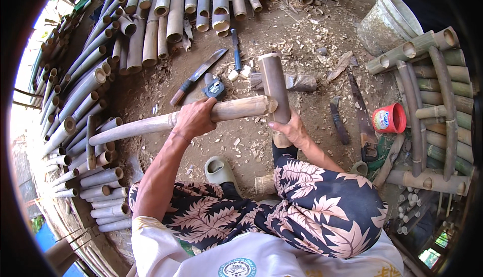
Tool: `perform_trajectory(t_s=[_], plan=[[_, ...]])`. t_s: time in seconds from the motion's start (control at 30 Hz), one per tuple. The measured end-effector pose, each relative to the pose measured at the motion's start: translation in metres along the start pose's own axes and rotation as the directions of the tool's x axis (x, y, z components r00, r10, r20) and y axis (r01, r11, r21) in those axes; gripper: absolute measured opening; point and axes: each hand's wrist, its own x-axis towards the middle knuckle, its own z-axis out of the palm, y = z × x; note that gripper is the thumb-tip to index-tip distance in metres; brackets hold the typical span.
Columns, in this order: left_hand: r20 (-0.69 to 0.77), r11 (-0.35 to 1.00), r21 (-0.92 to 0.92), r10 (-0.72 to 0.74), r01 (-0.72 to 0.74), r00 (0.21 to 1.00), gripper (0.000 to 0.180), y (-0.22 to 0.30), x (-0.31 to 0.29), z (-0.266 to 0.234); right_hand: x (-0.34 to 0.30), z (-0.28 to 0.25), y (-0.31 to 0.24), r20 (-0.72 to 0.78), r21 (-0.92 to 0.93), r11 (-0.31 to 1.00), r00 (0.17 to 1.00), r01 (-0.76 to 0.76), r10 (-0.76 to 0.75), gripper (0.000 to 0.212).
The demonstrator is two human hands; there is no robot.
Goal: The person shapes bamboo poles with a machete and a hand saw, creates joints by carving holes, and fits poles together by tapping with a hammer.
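Note:
My left hand (195, 118) is closed around a long bamboo pole (244, 107) that lies crosswise in front of me. The pole's right end meets the side of a short, thick bamboo piece (273, 78). That piece stands tilted, and my right hand (293, 130) grips it near its lower end. Past the left hand, on the dirt floor, lie a dark tape measure (215, 89) and a large knife (201, 74) with a wooden handle. A chisel-like tool (236, 51) with a blue part lies farther off. Behind the short piece is a wooden block (302, 82).
Bamboo poles (176, 15) are stacked along the far and left sides. At right lie a curved knife (338, 121), a handsaw (363, 121) and a red cup (391, 118), beside a bamboo frame (446, 111). A dirty white bucket (387, 23) stands far right. Chips litter the ground.

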Motion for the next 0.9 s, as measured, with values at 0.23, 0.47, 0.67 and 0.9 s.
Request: perform_trajectory(t_s=[0.23, 0.47, 0.67, 0.9], plan=[[-0.039, 1.000, 0.002, -0.004, 0.004, 0.999, 0.036, -0.005, -0.002, 0.004, -0.005, 0.021, -0.015, 0.016, -0.098, 0.992, 0.997, 0.083, -0.081, 0.075], [-0.091, 1.000, 0.007, -0.018, 0.019, 0.996, 0.033, -0.002, 0.003, 0.004, -0.006, 0.022, -0.036, -0.020, -0.253, 0.967, 0.999, -0.037, 0.033, 0.087], [-0.141, 0.998, 0.047, -0.023, 0.030, 0.990, 0.035, -0.003, -0.001, 0.021, -0.013, 0.022, -0.055, -0.100, -0.516, 0.845, 0.990, -0.139, 0.102, 0.084], [-0.046, 0.997, 0.071, -0.008, 0.012, 0.999, 0.038, -0.003, -0.003, 0.033, -0.026, 0.017, -0.003, -0.021, -0.385, 0.920, 0.998, -0.069, 0.066, 0.088]])
